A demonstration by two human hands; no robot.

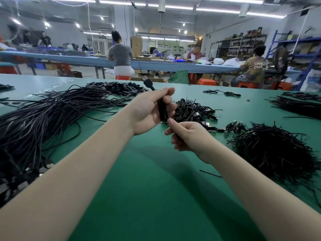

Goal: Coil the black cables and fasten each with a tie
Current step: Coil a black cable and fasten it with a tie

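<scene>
Your left hand (149, 110) grips a coiled black cable (162, 110); your right hand (185, 136) pinches its lower end above the green table (147, 180).

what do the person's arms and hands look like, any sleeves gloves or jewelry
Both arms are bare as far up as the picture shows, with no sleeves in view. The left hand and the right hand wear no gloves. No rings, watch or bracelet show on either wrist, and there are no markings.

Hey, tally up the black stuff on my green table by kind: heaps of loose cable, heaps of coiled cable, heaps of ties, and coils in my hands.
Loose cable heaps: 1
Coiled cable heaps: 1
Tie heaps: 2
Coils in hand: 1
Total: 5
</scene>
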